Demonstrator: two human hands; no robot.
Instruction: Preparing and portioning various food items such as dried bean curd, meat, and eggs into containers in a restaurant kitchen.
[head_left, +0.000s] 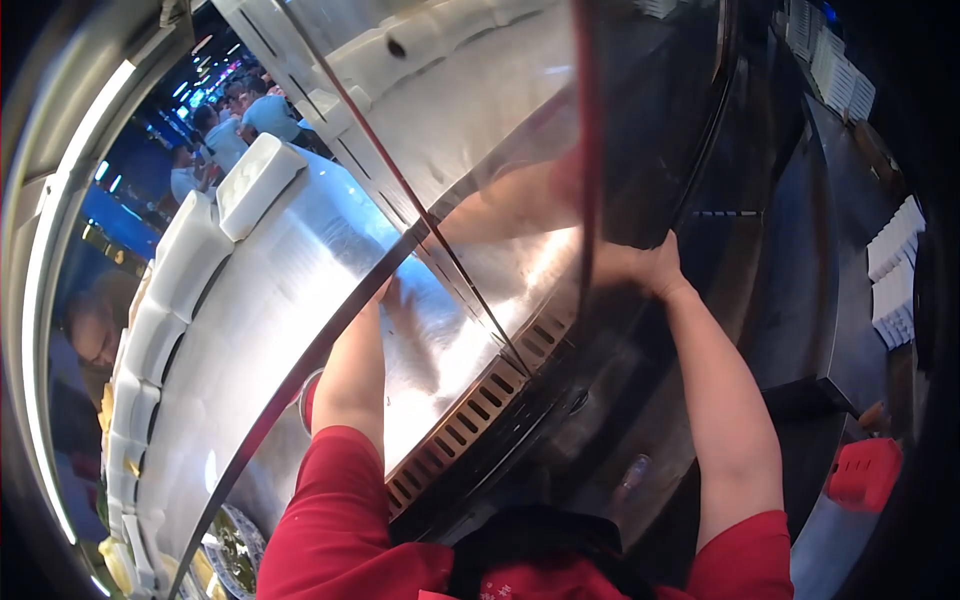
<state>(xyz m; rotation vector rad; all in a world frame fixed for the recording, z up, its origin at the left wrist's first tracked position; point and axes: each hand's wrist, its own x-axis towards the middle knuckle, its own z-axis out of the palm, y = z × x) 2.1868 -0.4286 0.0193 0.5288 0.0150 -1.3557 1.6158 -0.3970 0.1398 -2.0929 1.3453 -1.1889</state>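
Note:
My left arm (352, 382) reaches over the brushed steel surface (255, 300) of a display counter. Its hand (385, 294) is mostly hidden behind a dark metal shelf edge (315, 345), so its fingers cannot be read. A blurred reflection of it shows on the steel. To the right, my right hand (664, 268) is at the edge of a dark reflective panel (652, 127), its thumb up and its other fingers largely hidden. The panel mirrors my right forearm. Between the arms runs a slotted metal vent strip (465, 420).
White rectangular dishes (259, 184) line the counter's far side. A patterned bowl (236, 551) is at lower left. Stacked white dishes (892, 281) and a red plastic object (864, 474) stand at right. A person (94, 330) is beyond the dishes; others (266, 112) are farther back.

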